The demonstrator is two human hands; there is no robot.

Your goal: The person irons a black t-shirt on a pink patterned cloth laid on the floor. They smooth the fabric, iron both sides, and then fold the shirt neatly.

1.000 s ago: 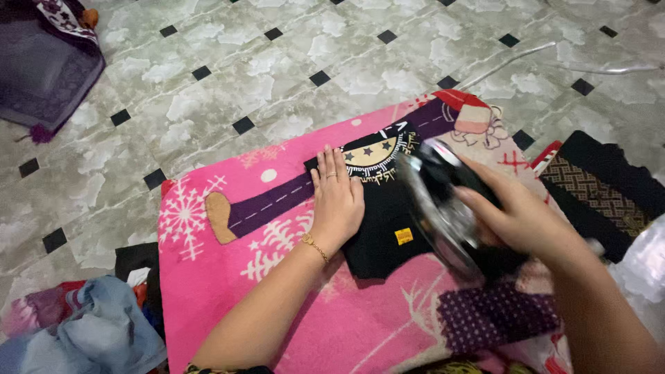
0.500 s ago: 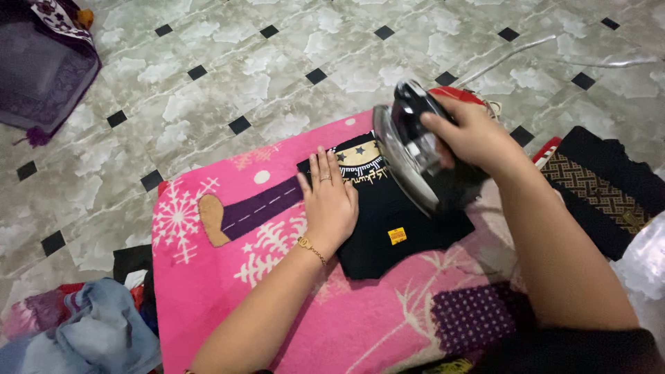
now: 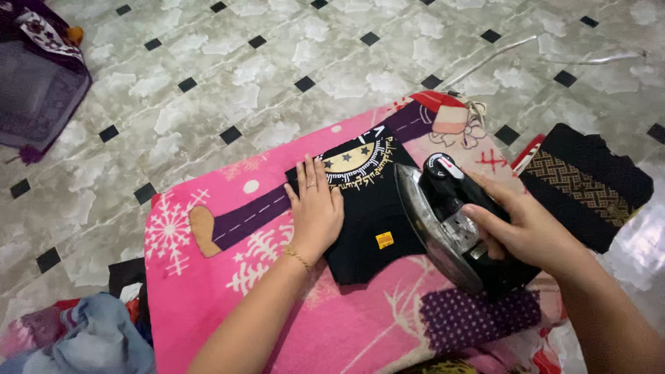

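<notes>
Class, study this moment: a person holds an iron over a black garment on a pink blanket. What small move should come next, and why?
Probably slide the iron toward the printed end, keeping clear of the left hand that pins the black garment flat. The right hand grips the iron at the garment's right edge; the rest lies uncovered.

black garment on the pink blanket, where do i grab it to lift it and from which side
Take the black garment by its near bottom edge, coming in from the person's own side. That hem lies flat and bare on the pink blanket, below the small yellow tag. The left hand presses its left part, and the right hand holds the iron over its right.
</notes>
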